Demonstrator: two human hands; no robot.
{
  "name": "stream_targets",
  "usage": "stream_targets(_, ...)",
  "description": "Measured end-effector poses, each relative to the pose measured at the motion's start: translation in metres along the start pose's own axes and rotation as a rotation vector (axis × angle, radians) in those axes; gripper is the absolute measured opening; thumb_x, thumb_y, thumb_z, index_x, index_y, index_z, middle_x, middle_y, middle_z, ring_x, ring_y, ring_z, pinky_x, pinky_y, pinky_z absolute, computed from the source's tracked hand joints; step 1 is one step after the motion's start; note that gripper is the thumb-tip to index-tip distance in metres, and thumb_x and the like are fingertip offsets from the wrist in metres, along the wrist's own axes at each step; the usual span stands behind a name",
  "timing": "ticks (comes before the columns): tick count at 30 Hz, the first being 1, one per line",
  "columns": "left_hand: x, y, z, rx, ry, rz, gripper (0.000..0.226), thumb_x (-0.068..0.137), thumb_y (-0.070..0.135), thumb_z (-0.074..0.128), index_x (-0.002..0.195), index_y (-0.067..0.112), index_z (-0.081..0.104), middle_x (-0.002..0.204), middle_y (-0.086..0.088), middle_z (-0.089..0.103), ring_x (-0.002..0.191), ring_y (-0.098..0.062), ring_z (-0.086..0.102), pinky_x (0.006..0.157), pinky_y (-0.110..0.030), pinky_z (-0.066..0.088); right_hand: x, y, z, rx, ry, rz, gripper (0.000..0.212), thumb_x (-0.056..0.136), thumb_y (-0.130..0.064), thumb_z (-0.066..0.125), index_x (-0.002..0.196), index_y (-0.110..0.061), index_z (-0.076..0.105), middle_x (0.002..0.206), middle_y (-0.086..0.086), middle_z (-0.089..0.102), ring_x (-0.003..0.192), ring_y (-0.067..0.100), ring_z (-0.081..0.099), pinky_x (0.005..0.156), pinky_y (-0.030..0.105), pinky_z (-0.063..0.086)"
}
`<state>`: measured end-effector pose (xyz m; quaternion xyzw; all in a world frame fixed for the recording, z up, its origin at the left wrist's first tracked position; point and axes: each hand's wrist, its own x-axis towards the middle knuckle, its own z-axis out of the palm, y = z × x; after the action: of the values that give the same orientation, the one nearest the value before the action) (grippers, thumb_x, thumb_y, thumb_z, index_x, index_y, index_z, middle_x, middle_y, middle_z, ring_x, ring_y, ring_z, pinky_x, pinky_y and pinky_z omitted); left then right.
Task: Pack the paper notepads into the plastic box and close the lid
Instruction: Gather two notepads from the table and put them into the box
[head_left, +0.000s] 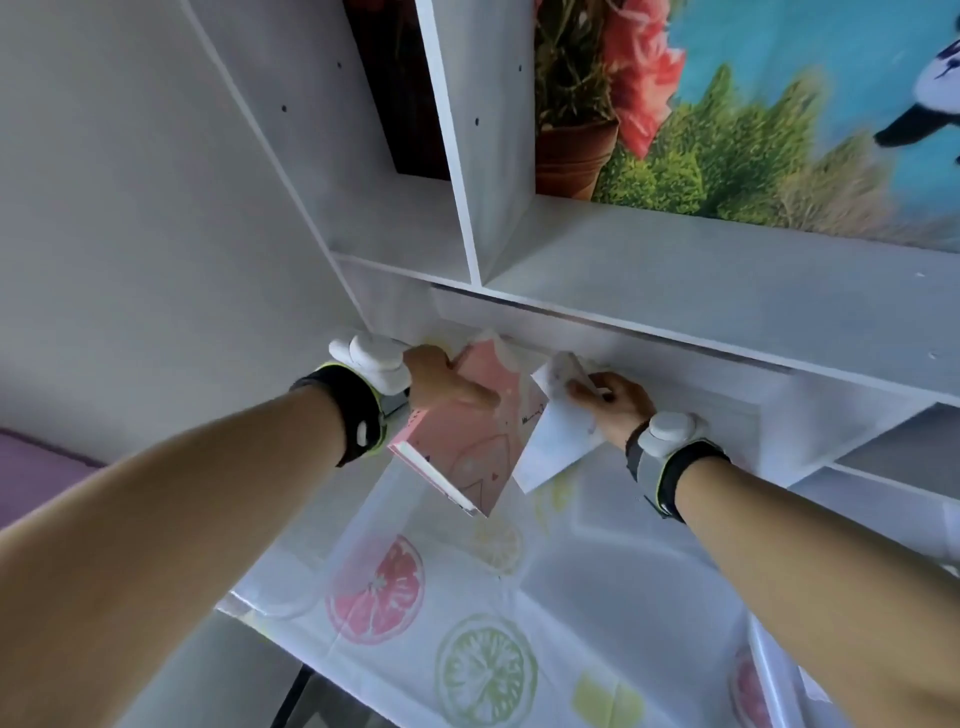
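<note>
Nearest us, under both forearms, the table (467, 613) wears a cloth printed with citrus slices. No box in sight anywhere, so judging by that, this is the gathering step, with packing and the lid yet to come.

Up to the hands now. Left hand (441, 382) pinches a pink notepad (467, 441), thumb across the cover, pad tilted with its lower corner hanging over the table. Just beside it, the right hand (618, 402) grips a white pad (550, 447), fingers curled over its top edge; the two pads nearly meet at their inner edges.

To do this well: keep both grips firm near the top, square the pads together, then bring them down flat.

Beyond the hands, a white shelf (675, 306). The pink cover bears faint marks, too blurred to read.
</note>
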<state>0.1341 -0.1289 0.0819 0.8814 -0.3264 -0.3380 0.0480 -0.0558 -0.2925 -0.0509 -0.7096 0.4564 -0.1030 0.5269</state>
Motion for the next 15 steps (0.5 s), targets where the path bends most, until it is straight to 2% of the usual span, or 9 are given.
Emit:
stream_targets(2, -0.007, -0.011, -0.021, -0.129, -0.031, -0.011, 0.053, 0.062, 0.06, 0.086, 0.089, 0.015, 0.074, 0.085, -0.001, 0.073, 0.08, -0.023, 0.07, 0.079, -0.028, 0.056, -0.023, -0.015, -0.008, 0.122, 0.084, 0.022, 0.035, 0.085, -0.052, 0.068, 0.104, -0.022, 0.073, 0.084, -0.002, 0.069, 0.066, 0.017, 0.065, 0.052, 0.019, 0.052)
stream_targets(3, -0.007, -0.015, -0.029, -0.175, -0.052, -0.032, 0.059, 0.063, 0.056, 0.087, 0.1, 0.012, 0.076, 0.09, -0.003, 0.074, 0.083, -0.025, 0.07, 0.084, -0.029, 0.055, -0.028, -0.019, -0.013, 0.143, 0.097, 0.038, 0.037, 0.085, -0.055, 0.066, 0.102, -0.022, 0.074, 0.079, -0.003, 0.069, 0.065, 0.018, 0.066, 0.056, 0.024, 0.056)
stream_targets(7, -0.016, -0.048, -0.069, -0.154, -0.042, -0.043, 0.078, 0.062, 0.062, 0.084, 0.115, 0.006, 0.071, 0.07, -0.003, 0.056, 0.057, -0.022, 0.05, 0.06, -0.022, 0.038, -0.06, -0.04, -0.013, 0.222, 0.153, 0.151, 0.044, 0.08, -0.066, 0.064, 0.096, -0.026, 0.071, 0.075, -0.005, 0.063, 0.065, 0.014, 0.063, 0.054, 0.022, 0.051)
stream_targets(9, -0.02, -0.069, -0.087, -0.096, -0.001, -0.028, 0.073, 0.063, 0.065, 0.082, 0.107, 0.007, 0.072, 0.062, -0.002, 0.051, 0.051, -0.019, 0.044, 0.053, -0.022, 0.034, -0.073, -0.05, -0.002, 0.292, 0.153, 0.212, 0.049, 0.075, -0.069, 0.067, 0.095, -0.025, 0.072, 0.081, -0.001, 0.063, 0.072, 0.02, 0.061, 0.065, 0.029, 0.053)
stream_targets(11, -0.021, -0.082, -0.095, -0.041, 0.03, -0.015, 0.064, 0.061, 0.065, 0.082, 0.095, 0.011, 0.071, 0.055, 0.0, 0.052, 0.046, -0.018, 0.047, 0.049, -0.021, 0.035, -0.082, -0.059, 0.007, 0.335, 0.124, 0.232, 0.055, 0.07, -0.071, 0.071, 0.098, -0.023, 0.074, 0.095, 0.005, 0.069, 0.083, 0.026, 0.065, 0.078, 0.037, 0.057)
stream_targets(13, -0.022, -0.112, -0.107, 0.0, 0.041, 0.023, 0.06, 0.059, 0.062, 0.084, 0.092, 0.014, 0.071, 0.063, -0.001, 0.063, 0.051, -0.019, 0.057, 0.049, -0.02, 0.039, -0.093, -0.079, 0.037, 0.367, 0.122, 0.207, 0.067, 0.062, -0.074, 0.074, 0.102, -0.02, 0.076, 0.101, 0.007, 0.073, 0.085, 0.027, 0.067, 0.083, 0.041, 0.057)
stream_targets(15, -0.018, -0.142, -0.112, 0.032, 0.025, 0.062, 0.061, 0.057, 0.059, 0.085, 0.097, 0.015, 0.07, 0.08, -0.002, 0.07, 0.067, -0.022, 0.066, 0.057, -0.023, 0.046, -0.101, -0.1, 0.067, 0.325, 0.165, 0.164, 0.074, 0.054, -0.078, 0.073, 0.098, -0.019, 0.077, 0.089, 0.004, 0.072, 0.074, 0.025, 0.065, 0.074, 0.038, 0.055)
